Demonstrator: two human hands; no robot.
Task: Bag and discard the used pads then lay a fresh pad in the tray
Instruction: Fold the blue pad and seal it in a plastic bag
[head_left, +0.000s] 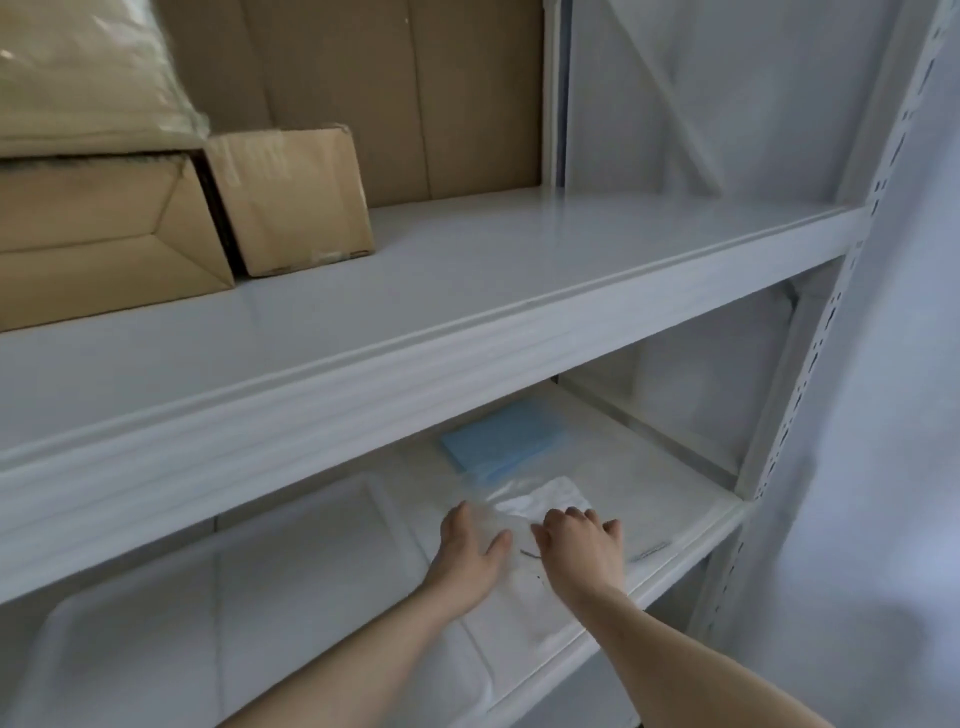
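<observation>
White metal shelving (467, 332) fills our view, its perforated upright (810, 374) rising beyond our right hand. Well above both our hands, on the upper shelf, stands a big cardboard box (104, 239) with a plastic-wrapped beige bundle (88, 67) on top, and a smaller cardboard box (291, 202) leans just beside it. On the lower shelf, off to the outer side of our left hand, sits the white tray (156, 597), a pale quilted pad (291, 561) lying in it. Our forearms reach in under the upper shelf's edge.

Past our fingertips, farther back on the lower shelf, lies a flat blue pad (498, 436). Just ahead of our right hand's knuckles is a folded white pad (545, 499) that seems to be inside a clear plastic bag (493, 519); the blur keeps us from being sure.

Our left hand (470, 551) grips the near edge of the clear bag, fingers curled into the film and thumb out to the side. Our right hand (579, 545) is knuckles up, fingers curled down onto the bag and the white pad; it seems to be holding them, though we cannot see the fingertips.
</observation>
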